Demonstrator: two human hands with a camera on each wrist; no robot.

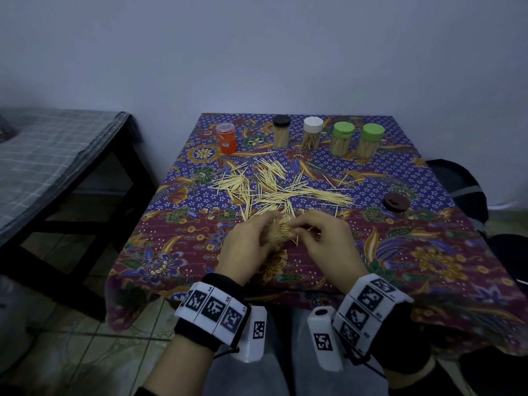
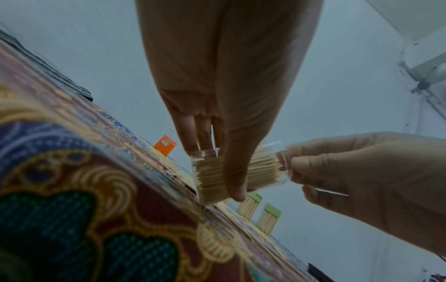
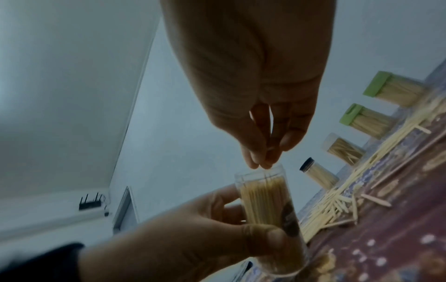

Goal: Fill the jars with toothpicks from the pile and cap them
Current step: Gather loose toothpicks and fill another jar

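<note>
— Where is the jar now?

— The clear jar [image 3: 270, 206] is near the front edge of the tabletop [image 1: 428, 247], in the middle. It has no cap and it is already almost full of toothpicks. The left hand [image 1: 243, 252] holds it, with the thumb and the fingers curled around the wall. It leans toward the right hand [image 1: 328, 247].

— And what does the right hand do?

— Its fingertips [image 3: 259, 164] are pinched together just at the open mouth. I think they hold a few toothpicks, but the pictures do not show this clearly.

— How will the jar behave, in your opinion?

— It looks like thin smooth plastic, so it should be light, stiff and a little slippery. To take it around the middle of the wall seems the best. The toothpicks are thin and stiff; I guess they slide in easily only when they are parallel.

— What else stands on the tabletop?

— The pile [image 1: 274, 184] lies loose in the centre. A dark cap [image 1: 395, 202] lies near the right edge. Along the back edge stand an orange jar [image 1: 226, 138] and four capped jars [image 1: 325, 135].
</note>
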